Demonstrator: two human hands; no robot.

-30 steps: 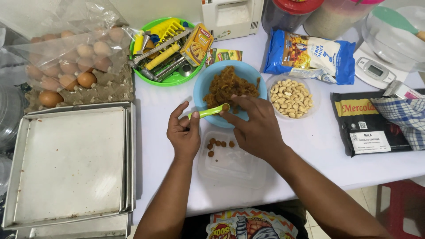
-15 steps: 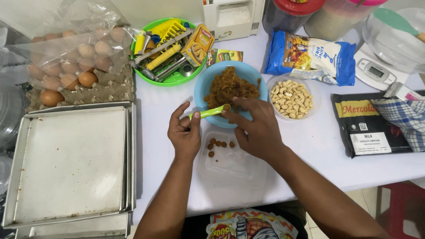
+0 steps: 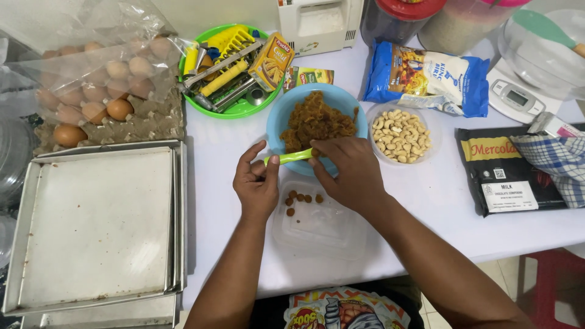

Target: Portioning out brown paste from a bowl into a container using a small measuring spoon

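Blue bowl holds brown filling — clear container, small balls.

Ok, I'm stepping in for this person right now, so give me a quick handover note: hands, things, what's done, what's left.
Left hand: holds the green spoon by its handle.
Right hand: fingers at the spoon's bowl end, over the blue bowl rim.
Brown filling: heaped in the blue bowl.
Clear tray: in front of the bowl, holding five small brown balls.
Done: five balls.
Left: most of the filling.
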